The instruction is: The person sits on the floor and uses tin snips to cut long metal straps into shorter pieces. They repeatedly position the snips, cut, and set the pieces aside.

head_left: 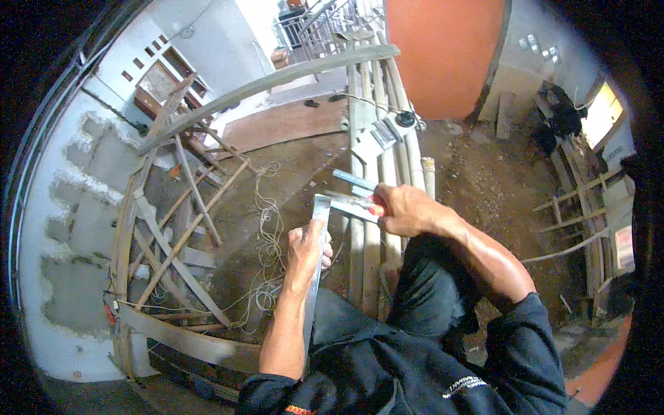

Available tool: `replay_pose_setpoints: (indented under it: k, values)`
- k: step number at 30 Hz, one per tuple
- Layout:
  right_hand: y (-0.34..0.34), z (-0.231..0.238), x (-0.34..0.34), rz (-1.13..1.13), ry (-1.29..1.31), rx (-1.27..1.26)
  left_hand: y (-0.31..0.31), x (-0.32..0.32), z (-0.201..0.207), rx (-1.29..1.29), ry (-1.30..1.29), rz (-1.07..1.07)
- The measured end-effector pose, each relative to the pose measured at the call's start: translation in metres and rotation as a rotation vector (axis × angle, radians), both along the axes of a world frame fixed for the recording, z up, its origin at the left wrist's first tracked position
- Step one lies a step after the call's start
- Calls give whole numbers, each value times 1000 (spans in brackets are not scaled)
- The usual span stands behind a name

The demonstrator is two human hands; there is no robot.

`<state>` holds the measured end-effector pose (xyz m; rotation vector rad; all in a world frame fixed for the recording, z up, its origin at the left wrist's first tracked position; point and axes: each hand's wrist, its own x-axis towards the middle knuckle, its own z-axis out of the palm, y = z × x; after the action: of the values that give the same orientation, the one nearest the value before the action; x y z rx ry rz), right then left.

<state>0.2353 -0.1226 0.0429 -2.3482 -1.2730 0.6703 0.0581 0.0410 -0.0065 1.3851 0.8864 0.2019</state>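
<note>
My left hand (pixel 304 250) is closed around a long, thin galvanized metal profile (pixel 315 290), which runs back beside my left forearm. The profile's bent far end (pixel 321 198) sticks up above my fingers. My right hand (pixel 409 209) grips a tool with a red handle (pixel 375 209). Motion smears the tool's grey front part, close to the profile's end, so its exact kind is unclear. Short metal channel pieces (pixel 354 178) show just beyond and under my right hand, over the long beams.
Long pale beams (pixel 371 259) extend away in front of me, carrying white boxes (pixel 375 140) and a black round object (pixel 406 119). Tangled white cable (pixel 268 207) lies on the dirt floor at left, near a wooden frame (pixel 181 256). Timber (pixel 584 194) leans at right.
</note>
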Motion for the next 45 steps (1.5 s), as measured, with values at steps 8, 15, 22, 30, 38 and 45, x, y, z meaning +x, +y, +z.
replay_pose_setpoints:
  k: [8,15,22,30,38,45]
  values:
    - [8,-6,-8,29,-130,103,11,0,14,66,-55,126]
    - [8,-15,-5,57,-202,212,9,9,11,36,-88,105]
    - [11,-17,-5,51,-263,228,11,11,13,41,-64,46]
    - [13,-25,-9,58,-368,263,9,15,10,42,-43,19]
    - [15,-26,-8,43,-582,314,12,21,9,-158,-87,32]
    - [16,-19,-6,81,-465,186,13,21,6,-156,-92,36]
